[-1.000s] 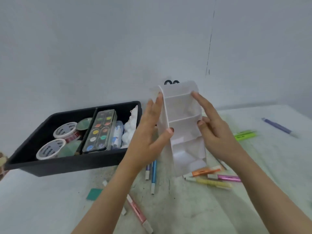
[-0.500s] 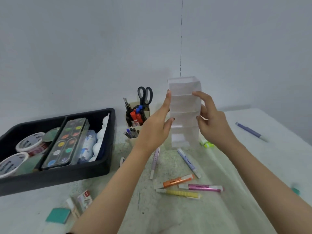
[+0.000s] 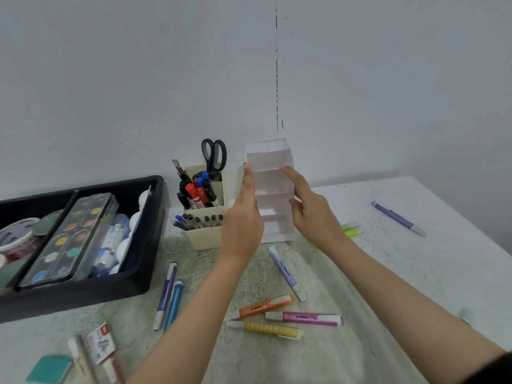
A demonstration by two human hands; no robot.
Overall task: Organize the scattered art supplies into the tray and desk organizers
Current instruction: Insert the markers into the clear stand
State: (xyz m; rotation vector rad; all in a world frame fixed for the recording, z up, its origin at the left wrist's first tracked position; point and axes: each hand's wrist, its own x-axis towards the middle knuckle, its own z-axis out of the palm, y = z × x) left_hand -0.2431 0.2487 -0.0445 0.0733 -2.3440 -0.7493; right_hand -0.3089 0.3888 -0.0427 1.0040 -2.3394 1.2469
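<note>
A white organizer (image 3: 273,162) with stepped compartments stands upright on the table, just right of the beige organizer (image 3: 206,239). My left hand (image 3: 243,217) lies flat against its left side with straight fingers. My right hand (image 3: 313,212) holds its right wall, index finger and thumb on the front edge. Loose on the table in front lie an orange marker (image 3: 266,306), a pink marker (image 3: 304,318), a yellow marker (image 3: 266,329), a purple-and-white pen (image 3: 286,274) and two blue pens (image 3: 169,295). The black tray (image 3: 83,295) sits at the left.
The beige organizer holds scissors (image 3: 213,155), markers and pens. The tray holds a paint palette (image 3: 69,239), tape rolls (image 3: 16,234) and white items. Green highlighters (image 3: 350,230) and a purple pen (image 3: 396,218) lie at the right. Erasers (image 3: 101,343) and a teal block (image 3: 50,368) lie near the front left.
Both hands carried the white organizer from over the markers back toward the wall and stood it upright beside the beige organizer. The view shifted, bringing the beige organizer into sight.
</note>
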